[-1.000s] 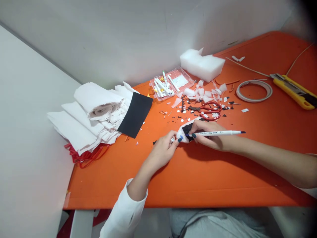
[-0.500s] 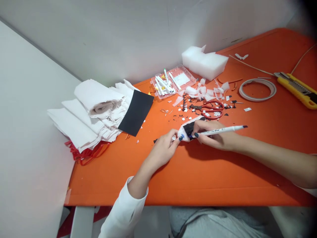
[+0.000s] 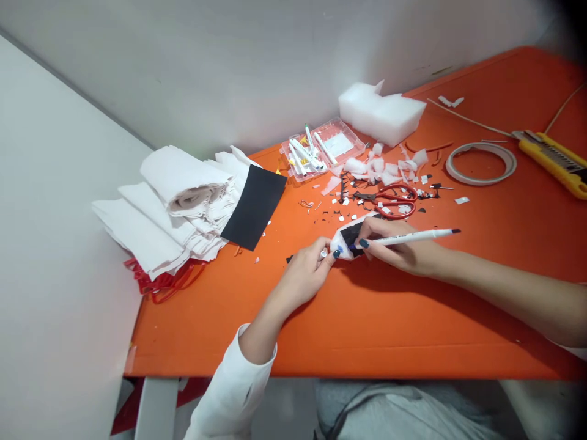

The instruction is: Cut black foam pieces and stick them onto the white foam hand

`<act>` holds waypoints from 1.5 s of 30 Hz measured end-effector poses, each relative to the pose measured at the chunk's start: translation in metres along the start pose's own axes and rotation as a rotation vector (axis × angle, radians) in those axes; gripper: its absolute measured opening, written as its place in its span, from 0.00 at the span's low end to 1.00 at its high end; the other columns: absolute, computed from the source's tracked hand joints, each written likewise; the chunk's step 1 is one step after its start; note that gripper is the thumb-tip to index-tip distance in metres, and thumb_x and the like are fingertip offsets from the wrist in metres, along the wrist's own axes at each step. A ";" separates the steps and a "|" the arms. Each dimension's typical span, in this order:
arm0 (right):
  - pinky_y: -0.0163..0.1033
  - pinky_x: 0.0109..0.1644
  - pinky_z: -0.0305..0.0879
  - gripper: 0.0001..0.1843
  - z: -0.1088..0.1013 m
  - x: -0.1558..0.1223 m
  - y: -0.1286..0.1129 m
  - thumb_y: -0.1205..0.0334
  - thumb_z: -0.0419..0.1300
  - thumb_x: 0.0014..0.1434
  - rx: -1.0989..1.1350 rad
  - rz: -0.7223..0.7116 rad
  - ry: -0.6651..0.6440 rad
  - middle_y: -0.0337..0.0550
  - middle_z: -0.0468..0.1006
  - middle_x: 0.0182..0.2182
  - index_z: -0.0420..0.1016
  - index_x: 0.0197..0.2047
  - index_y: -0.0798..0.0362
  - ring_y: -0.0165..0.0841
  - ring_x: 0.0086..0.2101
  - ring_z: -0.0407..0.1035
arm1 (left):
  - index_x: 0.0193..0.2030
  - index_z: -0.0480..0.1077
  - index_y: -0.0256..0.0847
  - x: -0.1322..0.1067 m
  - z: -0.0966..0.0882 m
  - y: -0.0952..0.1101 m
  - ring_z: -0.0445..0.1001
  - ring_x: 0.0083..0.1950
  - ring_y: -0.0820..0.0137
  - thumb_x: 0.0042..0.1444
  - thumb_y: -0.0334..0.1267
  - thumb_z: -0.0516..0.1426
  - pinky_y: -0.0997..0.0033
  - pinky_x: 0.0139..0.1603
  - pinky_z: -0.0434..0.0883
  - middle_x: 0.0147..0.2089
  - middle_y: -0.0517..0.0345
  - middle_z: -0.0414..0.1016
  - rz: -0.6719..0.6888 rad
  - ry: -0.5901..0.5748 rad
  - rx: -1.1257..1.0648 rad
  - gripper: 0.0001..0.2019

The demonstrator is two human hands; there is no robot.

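Observation:
A white foam piece [image 3: 338,242] with black patches and a blue mark lies on the orange table, its far part hidden behind my fingers. My left hand [image 3: 307,267] pinches its near left end between thumb and fingers. A small white cap-like end [image 3: 323,252] also pokes out of that hand. In my right hand [image 3: 393,245] is a white marker pen [image 3: 419,236], held like a pencil, with its dark blue tip at the foam beside the blue mark. Just beyond the foam lie red-handled scissors [image 3: 395,201].
Foam and paper scraps [image 3: 380,166] surround the scissors. Behind stand an open case of markers [image 3: 306,160] and a foam block [image 3: 381,115]. A tape roll [image 3: 480,163] and yellow cutter [image 3: 553,164] lie right. Black card [image 3: 254,208] rests on white sheets [image 3: 151,226] at left.
The marker's tip has shifted slightly on the foam, and its back end sits a little higher. My left hand keeps its hold. The whole view has moved slightly.

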State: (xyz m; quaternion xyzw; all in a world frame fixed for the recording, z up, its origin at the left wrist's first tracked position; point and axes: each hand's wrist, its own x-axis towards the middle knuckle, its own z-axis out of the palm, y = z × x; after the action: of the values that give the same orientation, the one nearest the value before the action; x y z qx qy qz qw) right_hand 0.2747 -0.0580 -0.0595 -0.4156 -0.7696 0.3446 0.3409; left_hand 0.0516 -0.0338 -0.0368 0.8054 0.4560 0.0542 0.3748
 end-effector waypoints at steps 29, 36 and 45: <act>0.35 0.30 0.62 0.03 0.001 0.001 -0.002 0.67 0.52 0.58 -0.085 -0.002 0.078 0.42 0.76 0.30 0.65 0.36 0.50 0.32 0.27 0.68 | 0.43 0.67 0.42 -0.001 -0.001 0.007 0.69 0.35 0.69 0.62 0.44 0.48 0.72 0.39 0.64 0.34 0.59 0.73 -0.009 0.030 -0.079 0.12; 0.35 0.31 0.61 0.02 0.001 0.000 0.000 0.66 0.52 0.59 -0.085 -0.010 0.078 0.42 0.74 0.29 0.65 0.35 0.51 0.33 0.27 0.68 | 0.43 0.66 0.42 0.000 0.000 0.003 0.69 0.36 0.69 0.64 0.45 0.46 0.72 0.39 0.63 0.37 0.59 0.73 0.007 0.005 -0.062 0.12; 0.34 0.29 0.60 0.05 0.000 -0.001 -0.001 0.66 0.52 0.60 -0.046 -0.023 0.074 0.41 0.73 0.26 0.64 0.32 0.51 0.31 0.26 0.66 | 0.44 0.65 0.42 -0.001 0.000 0.003 0.69 0.34 0.70 0.64 0.44 0.45 0.73 0.36 0.61 0.35 0.60 0.72 0.012 -0.002 -0.044 0.12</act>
State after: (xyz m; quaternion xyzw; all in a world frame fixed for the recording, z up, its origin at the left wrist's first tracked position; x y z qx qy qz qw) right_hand 0.2747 -0.0595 -0.0585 -0.4269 -0.7688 0.3074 0.3635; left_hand 0.0533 -0.0357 -0.0342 0.7998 0.4493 0.0655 0.3927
